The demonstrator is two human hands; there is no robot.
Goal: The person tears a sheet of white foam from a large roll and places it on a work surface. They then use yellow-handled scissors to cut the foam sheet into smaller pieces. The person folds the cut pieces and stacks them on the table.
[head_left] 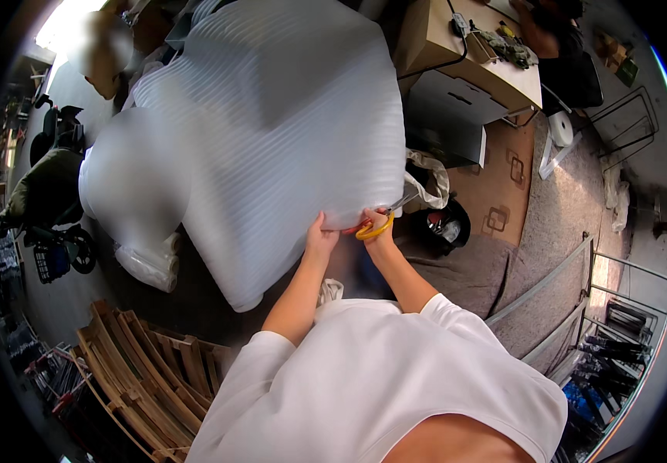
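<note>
While the white foam sheet [341,166] is lying mid-frame to top, the left hand [322,234] is pinching its bottom edge; the right hand [380,229], nearer its lower-right corner, is holding yellow-handled scissors [366,234] pointing upper right.

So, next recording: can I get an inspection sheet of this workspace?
Surface: support under the white ribbed sheet cannot be made out.
Job's things: that large sheet; yellow-handled scissors.
Clutter: black bin with things inside, white roll, wooden slats.
Hands: left hand at the sheet's near edge, grip partly hidden; right hand holding the scissors.
Cables: nothing seen for certain.
Surroundings: pale desk, metal rack; another person's arm near the desk.
</note>
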